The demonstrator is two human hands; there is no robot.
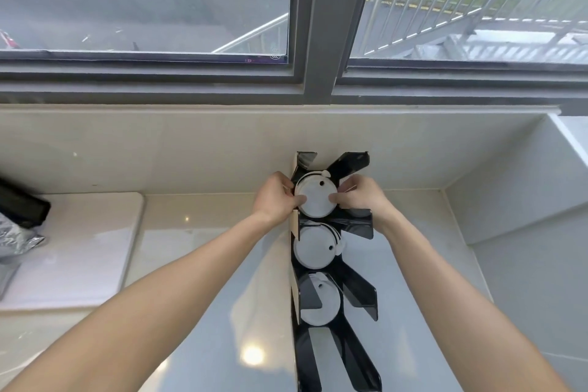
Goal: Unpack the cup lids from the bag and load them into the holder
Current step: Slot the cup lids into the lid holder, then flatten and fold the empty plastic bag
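A tall black holder point(353, 293) of glossy plastic stands on the pale, shiny table point(203, 264), its slanted fins jutting out to the right and a strip of bare cardboard showing along its left edge. White round lids fill three of its bays. The top stack point(316, 197) sits in the highest bay, its flat matte face showing a small dark sip hole near the upper rim and a little tab at the top. The left hand point(275, 197) grips this stack from the holder's left side, thumb pressed on the lid's face and fingers curled behind the rim. The right hand point(359, 197) grips it from the other side in the same way, thumb on the face. Just below in the holder lies the second stack point(313, 247), also round and white with a hole at its lower right. Under that the third stack point(318, 299) is partly hidden by a black fin. Far left of the holder, a crinkled silver foil bag point(14, 237) rests on a white board point(79, 248).
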